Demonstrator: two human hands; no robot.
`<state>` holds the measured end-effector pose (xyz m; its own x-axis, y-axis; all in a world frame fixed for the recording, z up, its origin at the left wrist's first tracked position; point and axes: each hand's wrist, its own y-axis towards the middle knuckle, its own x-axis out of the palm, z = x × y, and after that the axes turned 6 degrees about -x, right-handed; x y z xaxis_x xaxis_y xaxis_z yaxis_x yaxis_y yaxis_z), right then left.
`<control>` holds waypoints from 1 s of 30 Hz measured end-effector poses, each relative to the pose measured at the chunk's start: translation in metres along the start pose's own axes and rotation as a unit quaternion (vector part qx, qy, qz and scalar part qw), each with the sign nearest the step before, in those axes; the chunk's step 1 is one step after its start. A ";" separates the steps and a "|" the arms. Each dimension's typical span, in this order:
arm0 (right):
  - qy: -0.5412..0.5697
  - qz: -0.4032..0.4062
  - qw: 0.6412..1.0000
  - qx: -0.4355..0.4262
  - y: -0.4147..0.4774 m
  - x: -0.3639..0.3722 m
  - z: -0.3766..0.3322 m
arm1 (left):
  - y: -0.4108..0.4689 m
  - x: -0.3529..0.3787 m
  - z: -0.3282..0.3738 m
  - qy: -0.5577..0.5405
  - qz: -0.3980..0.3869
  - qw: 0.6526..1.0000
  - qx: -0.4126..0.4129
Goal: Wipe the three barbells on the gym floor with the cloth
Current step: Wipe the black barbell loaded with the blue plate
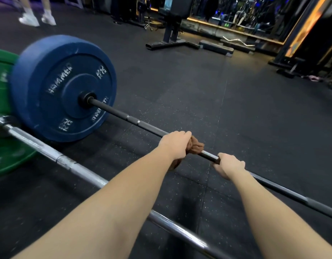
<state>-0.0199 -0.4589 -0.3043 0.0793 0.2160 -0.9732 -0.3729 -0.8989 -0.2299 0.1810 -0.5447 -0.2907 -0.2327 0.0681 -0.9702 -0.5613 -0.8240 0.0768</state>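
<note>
A black barbell [135,121] with a blue plate [49,81] lies across the rubber floor. My left hand [175,144] grips a brown cloth [196,145] wrapped around the bar's middle. Just to the right, my right hand [228,166] grips the bare bar. A silver barbell [73,165] with a green plate [4,146] lies nearer me, passing under my forearms. No third barbell shows in view.
A bench frame [170,42] and a step platform [216,46] stand at the back. A curl bar [236,41] lies by the mirrored wall. A person's feet in white shoes [37,18] stand far left. Dark rubber floor [255,118] stretches to the right.
</note>
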 end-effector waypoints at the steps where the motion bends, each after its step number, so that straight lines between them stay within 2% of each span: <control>1: -0.003 0.006 1.000 -0.003 0.000 0.002 0.000 | -0.001 0.000 -0.005 0.002 0.002 1.000 0.005; 8: -0.018 0.013 1.000 -0.014 -0.012 0.009 -0.003 | -0.026 -0.001 -0.063 0.006 0.037 0.999 0.008; 18: -0.034 0.006 0.999 -0.006 -0.019 0.009 -0.005 | -0.036 0.014 -0.061 -0.012 0.116 0.993 0.010; 22: -0.039 0.008 0.999 -0.012 -0.022 0.007 -0.007 | -0.038 0.012 -0.076 -0.016 0.104 0.993 0.046; 26: -0.042 0.009 0.999 -0.013 -0.020 0.007 -0.006 | -0.034 -0.004 -0.120 -0.074 0.061 0.995 -0.023; 30: -0.049 0.022 0.999 -0.004 -0.020 0.011 -0.005 | -0.037 0.005 -0.121 -0.117 0.100 0.987 -0.048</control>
<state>-0.0072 -0.4401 -0.3104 -0.0283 0.2126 -0.9767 -0.3659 -0.9115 -0.1878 0.2967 -0.5813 -0.3261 -0.5149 0.0165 -0.8571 -0.4094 -0.8832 0.2290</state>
